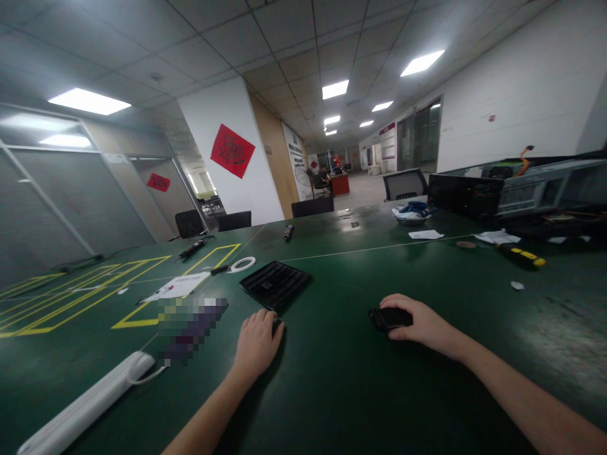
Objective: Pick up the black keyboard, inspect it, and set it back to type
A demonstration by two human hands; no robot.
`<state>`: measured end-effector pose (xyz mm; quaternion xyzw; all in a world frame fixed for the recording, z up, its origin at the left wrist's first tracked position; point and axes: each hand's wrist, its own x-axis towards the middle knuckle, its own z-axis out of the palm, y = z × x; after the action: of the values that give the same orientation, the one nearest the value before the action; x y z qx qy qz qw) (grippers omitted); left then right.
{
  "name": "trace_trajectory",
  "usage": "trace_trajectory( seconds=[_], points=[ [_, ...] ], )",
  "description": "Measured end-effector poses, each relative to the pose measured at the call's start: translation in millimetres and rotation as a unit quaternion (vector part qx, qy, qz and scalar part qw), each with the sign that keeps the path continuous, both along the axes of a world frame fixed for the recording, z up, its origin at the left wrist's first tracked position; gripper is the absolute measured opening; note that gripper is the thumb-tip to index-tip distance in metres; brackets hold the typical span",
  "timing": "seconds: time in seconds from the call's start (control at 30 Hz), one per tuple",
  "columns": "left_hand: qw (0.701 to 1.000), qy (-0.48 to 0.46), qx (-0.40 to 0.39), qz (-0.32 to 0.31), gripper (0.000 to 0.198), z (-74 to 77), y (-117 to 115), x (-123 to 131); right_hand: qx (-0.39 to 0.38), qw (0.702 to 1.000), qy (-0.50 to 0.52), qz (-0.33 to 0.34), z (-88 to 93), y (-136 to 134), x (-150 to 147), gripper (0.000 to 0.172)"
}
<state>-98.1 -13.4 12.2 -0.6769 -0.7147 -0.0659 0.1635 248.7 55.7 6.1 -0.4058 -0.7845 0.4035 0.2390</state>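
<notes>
My right hand point(410, 319) is closed around a small black object with rounded edges point(389, 318), low over the green table or resting on it. Its exact kind does not show. My left hand point(258, 338) lies palm down with fingers curled, and a bit of something small and dark point(276, 324) shows between thumb and forefinger. Most of that dark thing is hidden under the hand. Just beyond the left hand, a black ribbed plastic panel point(275, 284) lies flat on the table.
To the left are a white umbrella-like long object point(88, 404), a white tape ring point(243, 264), and a paper sheet point(177, 286). An opened computer case point(474, 194), a bowl with blue contents point(411, 218) and a yellow-black screwdriver point(524, 255) are at the right.
</notes>
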Motion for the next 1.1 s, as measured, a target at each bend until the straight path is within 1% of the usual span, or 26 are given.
trace_trajectory(
  seconds=[0.07,0.13,0.2,0.27,0.3,0.37,0.43,0.5,0.57,0.63,0.73,0.83,0.9,0.97,1.03,1.1],
  points=[
    [1.0,0.004,0.01,0.003,0.036,1.5,2.2,0.0,0.01,0.999,0.008,-0.044,10.7,-1.2,3.2,0.045],
    [1.0,0.008,0.007,0.0,0.038,2.7,3.4,-0.5,0.032,0.992,0.009,-0.123,23.7,1.6,12.9,0.046],
    [1.0,0.008,-0.001,-0.011,0.039,3.5,3.6,-0.6,0.07,0.974,-0.032,-0.213,34.1,8.5,32.0,0.048],
    [1.0,0.007,-0.007,-0.02,0.041,4.1,3.6,-0.3,0.118,0.948,-0.111,-0.275,37.5,17.2,60.4,0.049],
    [1.0,0.007,-0.006,-0.023,0.042,4.3,3.7,-0.1,0.135,0.936,-0.142,-0.293,35.9,21.3,76.9,0.048],
    [1.0,0.009,-0.002,-0.026,0.044,4.5,4.3,0.2,0.147,0.914,-0.184,-0.331,26.7,27.3,110.6,0.049],
    [1.0,0.013,0.001,-0.025,0.045,4.7,5.2,0.3,0.144,0.895,-0.221,-0.36,12.6,30.0,139.4,0.051],
    [1.0,0.013,-0.002,-0.022,0.045,4.8,5.8,0.5,0.135,0.884,-0.251,-0.37,-2.3,30.5,158.8,0.052],
    [1.0,0.012,-0.006,-0.021,0.045,4.7,5.7,0.7,0.13,0.88,-0.265,-0.372,-14.3,29.8,167.8,0.054],
    [1.0,0.011,-0.005,-0.023,0.045,4.1,5.4,0.3,0.145,0.873,-0.265,-0.383,-21.4,28.1,169.1,0.061],
    [1.0,0.011,0.01,-0.02,0.044,3.3,5.4,-1.7,0.19,0.844,-0.247,-0.436,-23.2,22.9,166.8,0.072],
    [0.997,0.018,0.067,-0.021,0.039,6.9,3.9,-1.4,0.206,0.813,-0.23,-0.494,-20.2,16.2,167.7,0.071],
    [0.993,0.018,0.1,-0.063,0.034,13.7,-1.9,6.1,0.201,0.805,-0.226,-0.51,-18.6,12.8,169.8,0.066],
    [0.985,-0.003,0.095,-0.143,0.028,22.9,-14.5,23.5,0.197,0.809,-0.23,-0.504,-17.9,10.7,171.2,0.062],
    [0.969,-0.038,0.051,-0.24,0.024,31.1,-33.9,50.4,0.202,0.817,-0.24,-0.484,-18.1,9.8,171.0,0.057],
    [0.937,-0.049,-0.03,-0.343,0.02,34.6,-56.3,81.9,0.211,0.822,-0.252,-0.465,-18.5,9.8,169.5,0.054]
  ],
)
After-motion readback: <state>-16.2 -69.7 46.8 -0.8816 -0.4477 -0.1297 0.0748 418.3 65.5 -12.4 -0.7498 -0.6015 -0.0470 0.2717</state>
